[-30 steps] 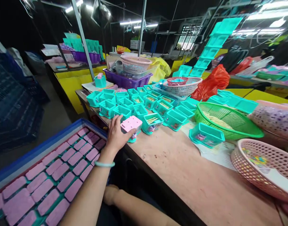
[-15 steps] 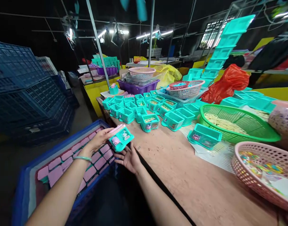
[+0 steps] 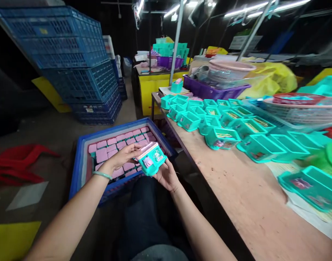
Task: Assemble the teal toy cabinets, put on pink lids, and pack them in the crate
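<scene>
Between my hands is a small teal plastic box point(image 3: 153, 159) with a pink top and cartoon figures on its side. My left hand point(image 3: 126, 156) grips it from the left, with a pale green bangle on that wrist. Underneath its right end, my right hand point(image 3: 168, 175) supports it with curled fingers. Both hands are above the near right side of a blue crate point(image 3: 81, 163), which is filled with rows of similar pink-topped boxes point(image 3: 102, 155).
On the workbench point(image 3: 209, 174) to the right stand several open teal boxes point(image 3: 223, 137), some holding yellowish strips. Behind them are a purple basket point(image 3: 209, 87) and a pink basket point(image 3: 231, 67). Stacked blue crates point(image 3: 76, 79) rise at the left. A red cloth point(image 3: 21, 161) lies on the floor.
My view has swung left toward the crate. My right hand, which was spread open near the box, now touches and supports it. The left hand still holds it.
</scene>
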Demonstrator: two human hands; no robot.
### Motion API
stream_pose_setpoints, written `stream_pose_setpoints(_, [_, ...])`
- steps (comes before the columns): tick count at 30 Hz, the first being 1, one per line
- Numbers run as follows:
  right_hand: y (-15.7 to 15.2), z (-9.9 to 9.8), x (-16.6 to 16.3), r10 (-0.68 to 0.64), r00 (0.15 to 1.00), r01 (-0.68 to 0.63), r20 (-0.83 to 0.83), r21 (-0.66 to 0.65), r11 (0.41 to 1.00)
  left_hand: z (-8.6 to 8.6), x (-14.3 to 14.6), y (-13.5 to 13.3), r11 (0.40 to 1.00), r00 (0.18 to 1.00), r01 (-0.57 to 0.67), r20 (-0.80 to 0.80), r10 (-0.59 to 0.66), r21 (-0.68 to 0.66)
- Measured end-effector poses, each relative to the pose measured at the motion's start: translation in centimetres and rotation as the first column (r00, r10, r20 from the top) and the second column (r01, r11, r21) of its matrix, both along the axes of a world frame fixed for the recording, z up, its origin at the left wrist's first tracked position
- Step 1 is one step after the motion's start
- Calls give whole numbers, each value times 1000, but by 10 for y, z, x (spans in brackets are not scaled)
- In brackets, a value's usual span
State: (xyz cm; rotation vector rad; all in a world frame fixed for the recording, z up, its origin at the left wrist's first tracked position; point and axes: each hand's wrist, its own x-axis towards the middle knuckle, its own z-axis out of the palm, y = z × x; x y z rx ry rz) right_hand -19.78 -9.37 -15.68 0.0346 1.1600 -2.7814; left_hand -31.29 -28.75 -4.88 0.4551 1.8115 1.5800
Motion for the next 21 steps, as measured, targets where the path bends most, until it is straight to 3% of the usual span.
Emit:
stream_pose_setpoints(3, [-23,-9,-17,80,994,-84,76,52,995,-18,0,-26,1000,991,-13,130,9,27])
stream_pose_setpoints(6, [-49,-21,-56,110,981,-132,158,134,982,-43,-11,-45,994,961,-92,267,73,57])
stream_pose_setpoints(9, [-76,-32,-112,87,972,-144,218,264,954,-70,-41,-67,957,899,-283,363,244,59])
stream_pose_setpoints(12, [-100,-43,-170,96,966,-192,241,415,889,-102,-79,-104,871,792,-492,424,440,14])
stream_pose_setpoints(14, [-112,-57,-199,132,956,-252,262,500,829,-129,-93,-134,795,696,-604,448,561,-57])
stream_pose_setpoints(17, [-122,-93,-221,180,917,-373,357,605,703,-179,-89,-172,674,531,-700,461,712,-236])
stream_pose_setpoints(21, [-122,-160,-219,226,821,-567,525,701,432,-249,-64,-193,548,379,-685,407,831,-481])
